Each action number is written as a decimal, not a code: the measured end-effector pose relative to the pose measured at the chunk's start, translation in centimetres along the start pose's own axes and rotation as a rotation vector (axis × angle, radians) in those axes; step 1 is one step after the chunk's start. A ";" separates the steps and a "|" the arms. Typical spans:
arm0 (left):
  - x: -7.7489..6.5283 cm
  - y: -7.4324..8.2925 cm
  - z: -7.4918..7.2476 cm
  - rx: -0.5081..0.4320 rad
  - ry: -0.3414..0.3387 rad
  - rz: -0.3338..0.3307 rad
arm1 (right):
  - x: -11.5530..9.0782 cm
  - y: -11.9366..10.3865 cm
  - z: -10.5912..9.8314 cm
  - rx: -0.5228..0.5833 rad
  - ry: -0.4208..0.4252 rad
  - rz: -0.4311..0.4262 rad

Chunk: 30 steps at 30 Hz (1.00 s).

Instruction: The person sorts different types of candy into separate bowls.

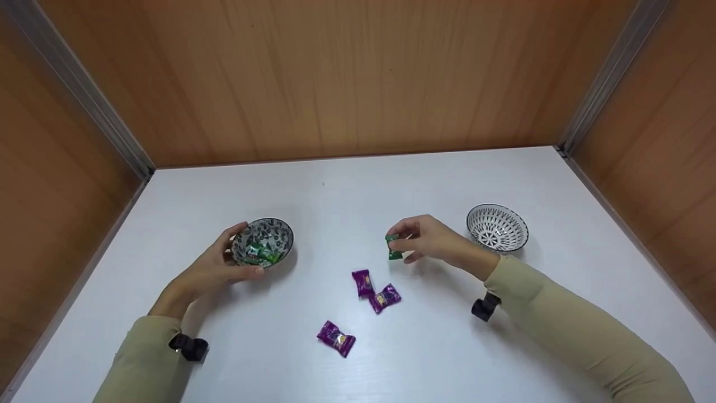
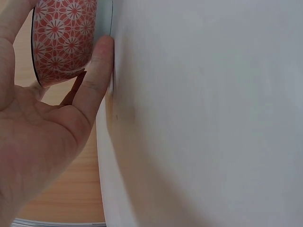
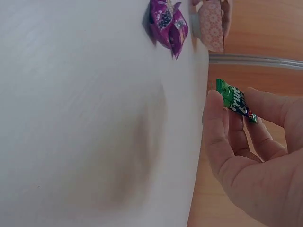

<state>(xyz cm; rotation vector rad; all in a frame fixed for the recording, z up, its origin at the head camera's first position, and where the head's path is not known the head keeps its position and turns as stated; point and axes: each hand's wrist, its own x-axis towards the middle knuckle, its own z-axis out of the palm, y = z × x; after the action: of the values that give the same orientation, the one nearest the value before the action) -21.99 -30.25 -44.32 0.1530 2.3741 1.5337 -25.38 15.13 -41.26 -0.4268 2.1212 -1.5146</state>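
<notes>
On the left of the head view, my left hand (image 1: 212, 267) grips a small patterned bowl (image 1: 272, 226), thumb on the near side and fingers round the far side. Several green-wrapped candies (image 1: 262, 254) lie in it. From the left wrist, the bowl's outside (image 2: 61, 35) shows a red and white flower pattern. My right hand (image 1: 433, 242) pinches one green-wrapped candy (image 3: 233, 98) between thumb and fingers, held above the white table. Nearer the front, three purple-wrapped candies lie on the table: two close together (image 1: 384, 298) and one apart (image 1: 336, 338).
A second bowl (image 1: 498, 217), white with dark slit-like marks, stands at the right behind my right wrist. Wood-grain panels (image 1: 358, 78) with metal corner strips enclose the white table (image 1: 358, 207) at the back and both sides.
</notes>
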 end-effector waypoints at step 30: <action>-0.1 0.3 0.1 -0.025 -0.018 0.011 | 3.1 -10.4 3.7 -0.146 -0.068 -0.108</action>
<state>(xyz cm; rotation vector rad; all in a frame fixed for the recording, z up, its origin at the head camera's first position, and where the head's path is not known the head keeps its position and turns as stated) -21.93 -30.07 -44.05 0.1746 2.3430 1.5594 -26.18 7.14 -33.09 -0.6456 2.1941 -1.3860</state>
